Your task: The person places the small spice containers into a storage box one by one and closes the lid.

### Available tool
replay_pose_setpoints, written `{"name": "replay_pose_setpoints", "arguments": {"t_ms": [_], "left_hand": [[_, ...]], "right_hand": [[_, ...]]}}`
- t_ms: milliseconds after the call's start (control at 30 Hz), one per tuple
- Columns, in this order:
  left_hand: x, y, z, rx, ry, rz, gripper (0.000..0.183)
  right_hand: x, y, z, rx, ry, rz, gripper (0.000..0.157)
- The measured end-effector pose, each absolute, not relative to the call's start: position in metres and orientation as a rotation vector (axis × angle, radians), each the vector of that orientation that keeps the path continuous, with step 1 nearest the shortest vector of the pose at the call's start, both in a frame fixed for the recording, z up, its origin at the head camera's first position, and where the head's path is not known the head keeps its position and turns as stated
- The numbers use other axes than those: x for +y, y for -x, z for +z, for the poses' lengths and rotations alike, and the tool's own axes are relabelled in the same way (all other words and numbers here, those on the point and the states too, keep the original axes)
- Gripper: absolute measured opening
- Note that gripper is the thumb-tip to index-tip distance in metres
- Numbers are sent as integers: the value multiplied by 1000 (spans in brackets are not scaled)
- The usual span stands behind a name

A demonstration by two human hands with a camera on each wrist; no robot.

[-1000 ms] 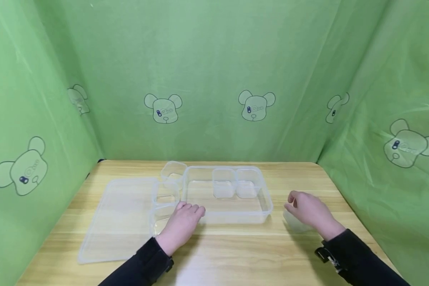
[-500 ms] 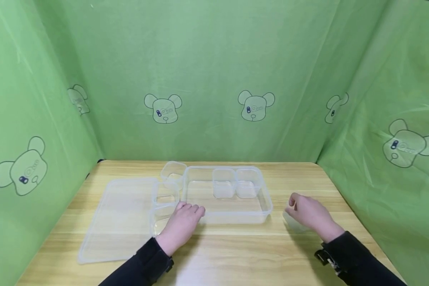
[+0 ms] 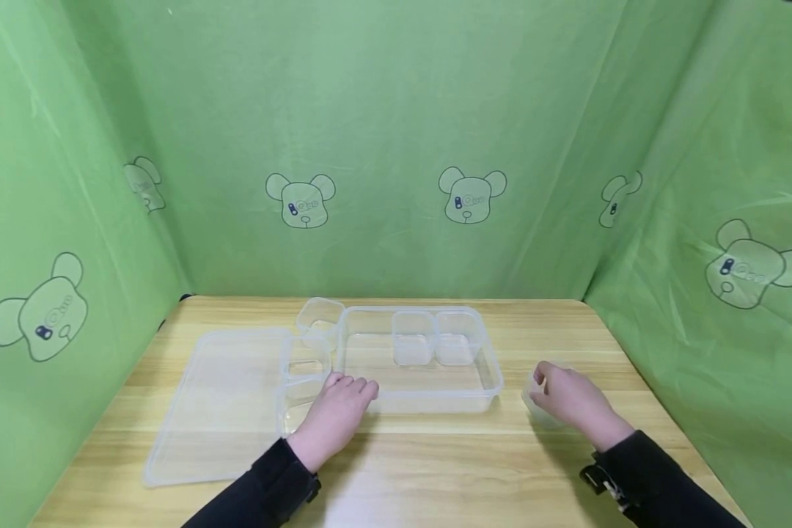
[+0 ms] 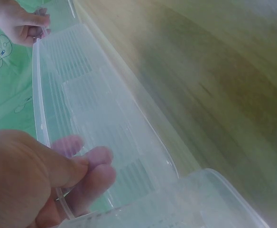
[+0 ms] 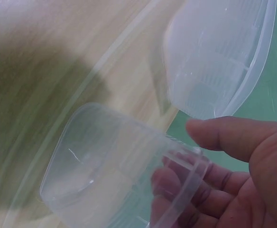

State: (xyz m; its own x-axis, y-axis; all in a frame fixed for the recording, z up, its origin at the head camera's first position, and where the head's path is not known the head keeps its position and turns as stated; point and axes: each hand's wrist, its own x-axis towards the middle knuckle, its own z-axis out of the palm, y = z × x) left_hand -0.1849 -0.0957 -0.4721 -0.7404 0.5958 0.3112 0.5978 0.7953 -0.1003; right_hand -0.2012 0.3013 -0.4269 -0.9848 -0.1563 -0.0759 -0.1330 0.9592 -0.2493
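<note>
A large clear plastic box (image 3: 429,402) stands mid-table, holding two small square containers (image 3: 413,350) at its back right. My left hand (image 3: 338,419) pinches its front rim near the left corner; through the wall, the left wrist view shows the fingers (image 4: 98,183) behind and the thumb in front. To the box's right, my right hand (image 3: 577,402) has its fingers curled at the rim of another small clear container (image 5: 98,161). In the right wrist view its fingertips (image 5: 167,183) show through the plastic, with the thumb close by the rim.
Three more small clear containers (image 3: 306,359) line the box's left side, the nearest partly behind my left hand. A flat translucent lid (image 3: 221,403) lies farther left on the wooden table (image 3: 435,477). Green cloth (image 3: 383,257) rises around the back and sides.
My right hand has lowered slightly and its fingers have curled further over the small container's rim. The left hand and the large box have stayed put.
</note>
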Motion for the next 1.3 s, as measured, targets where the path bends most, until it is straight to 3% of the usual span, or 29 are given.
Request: {"name": "replay_pose_setpoints", "arguments": {"t_ms": [367, 1300], "left_hand": [[-97, 186, -474, -2638, 916, -20, 28], [-97, 186, -475, -2646, 913, -32, 27]], "right_hand": [[301, 200, -424, 3027, 233, -398, 17], [305, 197, -394, 3133, 322, -400, 22]]}}
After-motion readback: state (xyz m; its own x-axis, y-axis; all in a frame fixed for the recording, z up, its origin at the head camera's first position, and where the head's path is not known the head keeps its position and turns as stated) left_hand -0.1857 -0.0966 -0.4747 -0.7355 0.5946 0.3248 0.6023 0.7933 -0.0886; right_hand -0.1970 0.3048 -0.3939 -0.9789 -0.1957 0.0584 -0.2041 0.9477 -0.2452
